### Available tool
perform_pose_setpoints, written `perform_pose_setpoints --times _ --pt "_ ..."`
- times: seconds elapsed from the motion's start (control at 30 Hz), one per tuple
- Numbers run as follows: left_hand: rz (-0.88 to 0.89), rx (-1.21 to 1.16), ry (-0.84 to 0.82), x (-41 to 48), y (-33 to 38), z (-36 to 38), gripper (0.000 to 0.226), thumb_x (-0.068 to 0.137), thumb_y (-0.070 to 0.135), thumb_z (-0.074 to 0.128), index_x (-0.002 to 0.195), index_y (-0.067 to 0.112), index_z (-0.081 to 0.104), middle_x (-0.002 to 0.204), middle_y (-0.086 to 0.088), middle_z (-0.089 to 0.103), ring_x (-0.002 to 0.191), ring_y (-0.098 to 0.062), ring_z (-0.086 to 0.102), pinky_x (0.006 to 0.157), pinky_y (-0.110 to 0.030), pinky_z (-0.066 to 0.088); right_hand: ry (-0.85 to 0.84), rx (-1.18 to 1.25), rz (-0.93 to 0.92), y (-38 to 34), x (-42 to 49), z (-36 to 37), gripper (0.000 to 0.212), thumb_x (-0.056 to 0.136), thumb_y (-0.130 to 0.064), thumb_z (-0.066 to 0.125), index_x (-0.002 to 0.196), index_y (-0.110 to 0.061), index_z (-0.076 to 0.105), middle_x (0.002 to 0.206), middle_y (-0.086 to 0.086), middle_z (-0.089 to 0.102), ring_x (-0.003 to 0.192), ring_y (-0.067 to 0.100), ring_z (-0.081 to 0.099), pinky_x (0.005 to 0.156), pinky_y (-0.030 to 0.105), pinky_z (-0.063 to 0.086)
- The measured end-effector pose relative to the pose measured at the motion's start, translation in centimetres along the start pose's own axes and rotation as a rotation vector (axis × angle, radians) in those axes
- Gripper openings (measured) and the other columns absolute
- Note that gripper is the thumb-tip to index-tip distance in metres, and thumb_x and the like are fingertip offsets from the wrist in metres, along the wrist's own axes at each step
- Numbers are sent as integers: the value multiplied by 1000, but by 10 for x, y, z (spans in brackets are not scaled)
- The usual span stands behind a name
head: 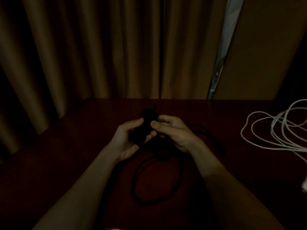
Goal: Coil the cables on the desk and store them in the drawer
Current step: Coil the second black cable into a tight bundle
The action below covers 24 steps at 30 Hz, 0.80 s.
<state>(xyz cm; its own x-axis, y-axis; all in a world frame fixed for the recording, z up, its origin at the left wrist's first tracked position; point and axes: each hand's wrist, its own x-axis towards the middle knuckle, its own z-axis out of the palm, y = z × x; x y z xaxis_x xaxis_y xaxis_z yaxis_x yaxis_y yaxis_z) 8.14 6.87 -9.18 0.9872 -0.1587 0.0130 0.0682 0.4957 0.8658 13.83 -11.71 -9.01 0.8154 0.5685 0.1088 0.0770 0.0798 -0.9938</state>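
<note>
The scene is dim. A black cable (137, 176) lies in a loose loop on the dark red-brown desk (66, 155), running up to a black bundle or plug end (146, 123) held above the desk. My left hand (127, 138) grips that bundle from the left, thumb and fingers curled round it. My right hand (171, 131) pinches the black cable right beside the bundle, fingers curled. A white cable (272, 130) lies in loose loops at the desk's right edge, apart from both hands. No drawer is in view.
Brown curtains (99, 47) hang right behind the desk's far edge. A pale gap (222, 47) shows between curtain panels at the right. A small white plug end (304, 185) lies at the far right edge.
</note>
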Motion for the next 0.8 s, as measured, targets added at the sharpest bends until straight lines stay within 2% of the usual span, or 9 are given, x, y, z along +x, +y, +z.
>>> perform_pose_setpoints --times 0.07,0.17,0.27,0.33,0.4,0.47,0.53,0.7,0.8 --pt "-32 8 27 -2 1 4 35 87 29 61 99 5 83 105 -20 75 76 -24 73 65 -22 62 -16 -32 -2 1 -1 4 46 81 -45 80 115 -14 75 93 5 73 74 8 65 68 21 51" --pt "-25 150 83 0 0 6 40 94 35 57 116 5 73 104 -19 76 78 -27 74 66 -27 62 44 -51 -33 4 0 6 46 80 -46 77 102 -5 75 91 6 74 87 16 71 82 28 56" --pt "110 423 215 6 -9 1 24 106 30 54 113 12 69 103 -8 76 88 -24 74 74 -32 58 141 -32 -63 5 0 5 33 85 -34 82 92 -4 68 75 5 64 76 19 69 75 36 57" --pt "282 708 273 8 -16 -3 18 105 25 59 119 21 70 107 5 76 101 -14 73 84 -29 57 224 -76 -72 6 0 7 31 86 -29 83 91 -3 68 72 6 59 69 19 64 66 31 56" --pt "392 960 270 6 -19 0 38 98 23 71 133 29 58 117 19 68 108 6 65 89 -15 52 272 -120 -82 6 2 11 33 86 -31 84 91 -3 66 75 11 62 70 26 64 67 35 56" --pt "420 1093 262 4 -21 3 58 89 29 81 136 32 46 115 28 60 102 21 59 80 -4 49 292 -150 -80 6 4 14 42 84 -33 85 95 3 66 86 18 74 80 33 74 77 43 61" --pt "450 1131 276 6 -24 1 62 87 33 83 137 27 47 112 28 60 98 23 59 77 -4 49 305 -172 -74 6 4 15 46 83 -34 86 102 3 67 95 19 76 88 30 76 81 45 61" --pt "422 968 301 9 -21 -1 47 95 30 74 138 17 57 120 16 65 102 18 62 78 -5 50 284 -175 -76 5 4 10 41 86 -33 83 101 2 68 80 6 70 73 12 68 70 27 58" --pt "346 725 289 8 -17 -2 36 97 26 71 131 15 65 120 4 72 110 -2 70 86 -19 57 235 -132 -61 3 4 6 36 87 -32 82 105 -2 73 100 24 72 85 20 68 77 31 58"
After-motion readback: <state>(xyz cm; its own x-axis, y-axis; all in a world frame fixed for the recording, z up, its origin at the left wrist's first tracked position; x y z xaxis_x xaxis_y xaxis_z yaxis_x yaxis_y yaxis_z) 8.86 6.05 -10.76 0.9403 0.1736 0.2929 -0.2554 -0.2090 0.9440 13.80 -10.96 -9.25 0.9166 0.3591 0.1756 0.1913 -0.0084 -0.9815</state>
